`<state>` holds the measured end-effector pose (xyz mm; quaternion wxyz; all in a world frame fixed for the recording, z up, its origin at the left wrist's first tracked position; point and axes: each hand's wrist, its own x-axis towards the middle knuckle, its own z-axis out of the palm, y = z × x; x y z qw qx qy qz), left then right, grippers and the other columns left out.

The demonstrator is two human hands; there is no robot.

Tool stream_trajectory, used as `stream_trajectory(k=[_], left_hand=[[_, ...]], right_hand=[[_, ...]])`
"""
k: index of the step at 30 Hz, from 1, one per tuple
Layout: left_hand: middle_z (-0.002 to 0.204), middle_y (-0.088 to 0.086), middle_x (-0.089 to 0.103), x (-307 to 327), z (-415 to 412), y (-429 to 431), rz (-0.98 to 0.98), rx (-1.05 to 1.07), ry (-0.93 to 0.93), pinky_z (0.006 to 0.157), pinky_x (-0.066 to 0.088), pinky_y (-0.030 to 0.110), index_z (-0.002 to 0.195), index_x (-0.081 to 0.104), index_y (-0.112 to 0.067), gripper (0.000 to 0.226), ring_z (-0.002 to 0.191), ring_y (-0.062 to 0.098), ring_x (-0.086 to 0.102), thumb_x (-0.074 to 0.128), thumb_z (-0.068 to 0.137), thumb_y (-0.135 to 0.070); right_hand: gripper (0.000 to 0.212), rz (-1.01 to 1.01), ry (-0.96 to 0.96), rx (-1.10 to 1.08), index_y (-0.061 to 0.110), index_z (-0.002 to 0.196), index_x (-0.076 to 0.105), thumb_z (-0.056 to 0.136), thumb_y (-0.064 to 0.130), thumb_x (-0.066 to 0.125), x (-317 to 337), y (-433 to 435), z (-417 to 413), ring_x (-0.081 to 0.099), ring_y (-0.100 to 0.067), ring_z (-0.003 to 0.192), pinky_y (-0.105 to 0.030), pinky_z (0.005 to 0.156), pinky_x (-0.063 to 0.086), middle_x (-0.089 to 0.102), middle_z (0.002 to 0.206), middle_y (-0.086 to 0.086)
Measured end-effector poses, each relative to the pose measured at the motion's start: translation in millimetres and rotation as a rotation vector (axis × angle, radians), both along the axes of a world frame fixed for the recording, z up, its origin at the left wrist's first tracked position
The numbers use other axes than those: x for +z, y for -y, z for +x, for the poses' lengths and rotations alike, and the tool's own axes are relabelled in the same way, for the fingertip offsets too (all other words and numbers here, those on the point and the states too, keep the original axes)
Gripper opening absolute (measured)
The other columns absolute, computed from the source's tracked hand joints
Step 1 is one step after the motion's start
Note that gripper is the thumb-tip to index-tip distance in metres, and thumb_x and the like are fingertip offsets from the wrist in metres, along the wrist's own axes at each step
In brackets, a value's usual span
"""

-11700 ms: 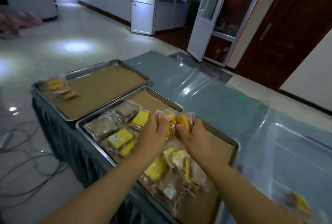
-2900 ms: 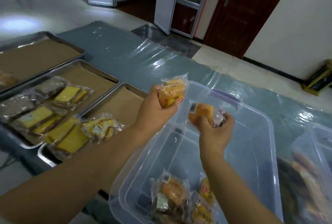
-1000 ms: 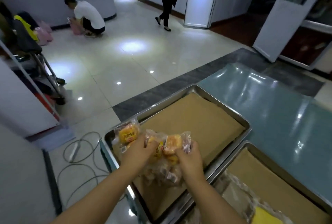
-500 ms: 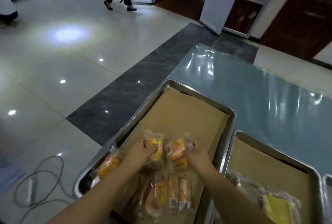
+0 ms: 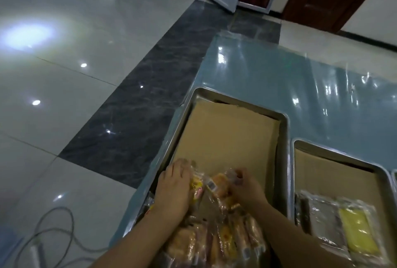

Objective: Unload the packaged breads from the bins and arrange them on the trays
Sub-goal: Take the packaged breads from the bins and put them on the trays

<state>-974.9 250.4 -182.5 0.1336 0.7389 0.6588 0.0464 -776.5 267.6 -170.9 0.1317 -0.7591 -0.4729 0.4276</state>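
Two hands above the tray: left hand grips yellow packet, right hand pinches orange packet; glossy blue table beneath it; tiled floor left.

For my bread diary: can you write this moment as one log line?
step: setting breads down | left hand: holds yellow bread pack | right hand: pinches orange bread pack | tray: paper-lined
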Motion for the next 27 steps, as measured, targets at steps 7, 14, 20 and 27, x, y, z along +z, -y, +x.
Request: stream_trajectory(k=[7,14,20,27], left_hand=[[0.141,-0.009,0.037,16,23,-17,0.054,-0.179,0.195,0.11,0.024,0.031,0.141,0.035,-0.027,0.055,0.132,0.012,0.023,0.048,0.089,-0.038],[0.117,-0.004,0.062,33,92,-18,0.009,-0.388,0.358,0.092,0.034,0.028,0.118,0.06,-0.022,0.032,0.108,0.017,0.048,0.046,0.09,-0.03],[0.098,-0.005,0.065,55,180,17,-0.079,-0.577,0.433,0.07,0.039,0.028,0.101,0.063,-0.026,0.02,0.095,0.015,0.055,0.049,0.09,-0.035],[0.096,-0.002,0.067,84,298,86,-0.091,-0.755,0.432,0.071,0.045,0.031,0.098,0.063,-0.024,0.017,0.091,0.018,0.058,0.051,0.089,-0.031]], right_hand=[[0.023,0.077,-0.054,-0.099,0.029,0.109,0.056,0.088,0.028,0.062,4,8,21,0.058,-0.006,0.094,-0.019,0.072,0.045,0.06,0.099,0.012],[0.023,0.215,0.01,-0.146,0.031,0.1,0.063,0.09,0.013,0.055,26,47,63,0.058,0.002,0.085,-0.012,0.067,0.042,0.062,0.093,0.016],[0.037,0.313,0.019,-0.304,0.027,0.077,0.063,0.08,-0.008,0.052,55,114,130,0.062,-0.004,0.07,-0.018,0.061,0.048,0.066,0.074,0.008],[0.041,0.36,-0.071,-0.575,0.029,0.08,0.065,0.079,-0.009,0.052,57,220,232,0.063,-0.004,0.073,-0.022,0.067,0.052,0.068,0.077,0.007]])
